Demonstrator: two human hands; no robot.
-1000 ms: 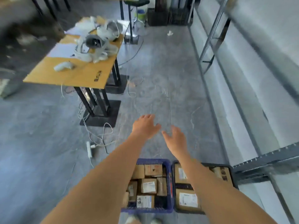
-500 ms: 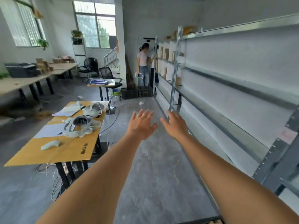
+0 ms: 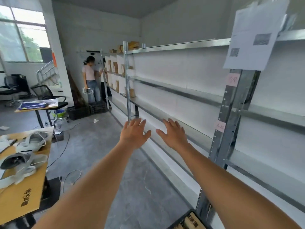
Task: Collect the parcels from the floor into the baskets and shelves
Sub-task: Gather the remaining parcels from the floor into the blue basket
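Observation:
Both my arms stretch forward at chest height. My left hand (image 3: 134, 133) is spread flat with straight fingers and holds nothing. My right hand (image 3: 173, 133) hovers beside it, fingers also straight, holding nothing. A long metal shelf rack (image 3: 178, 91) with bare white boards runs along the right wall. At the bottom edge, the corner of a black basket (image 3: 189, 219) with brown cardboard parcels (image 3: 192, 221) shows. Further parcels (image 3: 115, 67) stand on the far shelves.
A yellow table (image 3: 24, 194) with white headsets and cables stands at the left. Another person (image 3: 90, 80) stands at the far shelves beside black crates (image 3: 87, 110). Cables trail over the grey floor (image 3: 102, 146). Office chairs and a small desk are at the far left.
The view has swung up from the floor and baskets and turned right toward the shelf rack. Both hands stayed spread in front, holding nothing.

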